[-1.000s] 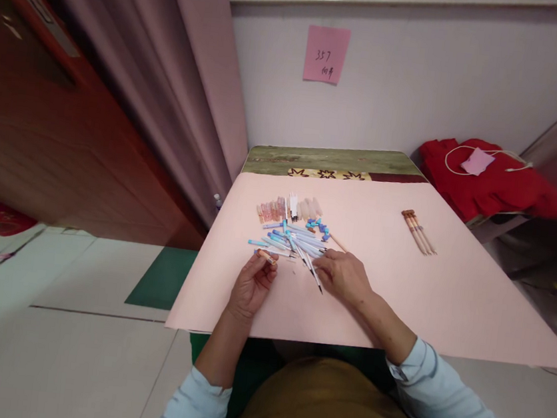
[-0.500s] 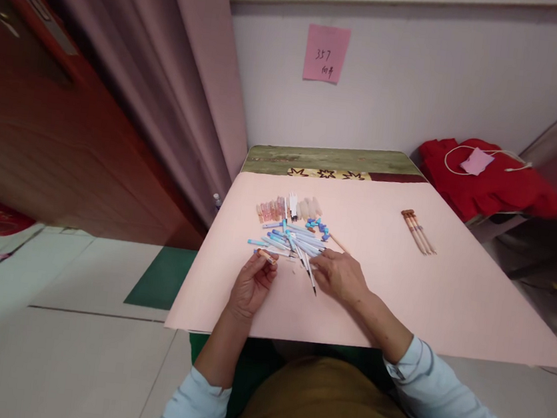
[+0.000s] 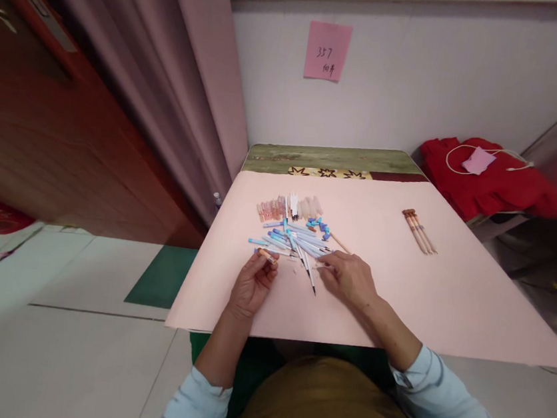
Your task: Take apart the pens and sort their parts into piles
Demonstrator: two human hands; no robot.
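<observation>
My left hand (image 3: 253, 281) is closed round a short orange-brown pen barrel piece (image 3: 268, 256), pinched between thumb and fingers at the near left of a pen pile. Light-blue pen barrels (image 3: 300, 239) lie crossed in that pile, some with dark tips. A white refill (image 3: 308, 274) with a black tip slants out toward me between my hands. Just right of the pile is my right hand (image 3: 348, 277), palm down, fingers bent and slightly apart near the pen ends. No held thing shows in it; whether its fingertips touch a pen is hard to tell.
Behind the pile lie pinkish grips (image 3: 271, 208), white refills (image 3: 293, 206), pale clear grips (image 3: 310, 206) and small blue caps (image 3: 319, 227). A thin wooden-coloured stick (image 3: 339, 244) points right. Several brown-topped pens (image 3: 420, 232) lie farther right. Red cloth (image 3: 492, 183) is beyond the table.
My right hand has shifted slightly right, away from the slanting white refill, uncovering more of the pens' right ends. My left hand keeps its hold on the orange-brown piece.
</observation>
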